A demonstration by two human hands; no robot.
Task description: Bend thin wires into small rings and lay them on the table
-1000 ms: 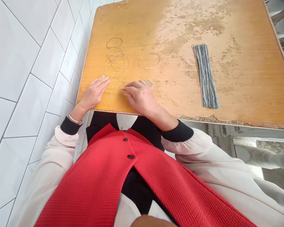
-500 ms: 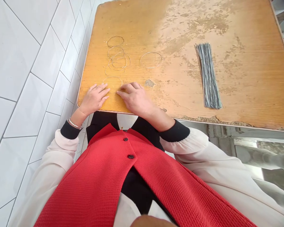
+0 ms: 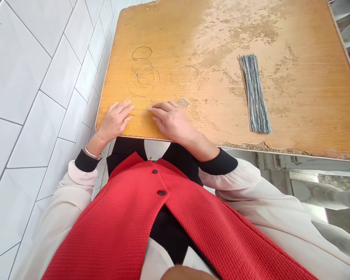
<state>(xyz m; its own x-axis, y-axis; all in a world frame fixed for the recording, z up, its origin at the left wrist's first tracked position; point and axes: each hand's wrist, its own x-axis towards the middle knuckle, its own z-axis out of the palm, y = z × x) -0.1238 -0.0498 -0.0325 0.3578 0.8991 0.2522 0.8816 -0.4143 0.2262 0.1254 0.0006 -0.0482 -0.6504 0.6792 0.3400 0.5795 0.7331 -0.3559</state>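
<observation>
My left hand (image 3: 114, 122) lies flat on the wooden table (image 3: 221, 39), its fingertips at the left side of a thin wire ring (image 3: 137, 96). My right hand (image 3: 172, 122) rests palm down beside it, with its fingertips at the ring's right edge. Neither hand grips anything. Several more wire rings (image 3: 145, 77) lie in an overlapping column above it. One separate ring (image 3: 185, 74) lies to their right. A long bundle of grey wire strands (image 3: 254, 93) lies farther right, away from both hands.
White tiles (image 3: 37, 97) fill the area left of the table. The table top has worn, blotchy patches and a chipped spot (image 3: 183, 102). Its front edge (image 3: 259, 147) is rough on the right. My red waistcoat (image 3: 160, 210) fills the lower view.
My right fingertips have drawn back to the ring's right edge, and its lower arc shows again. The left hand has shifted slightly. The rings and wire bundle stay in place.
</observation>
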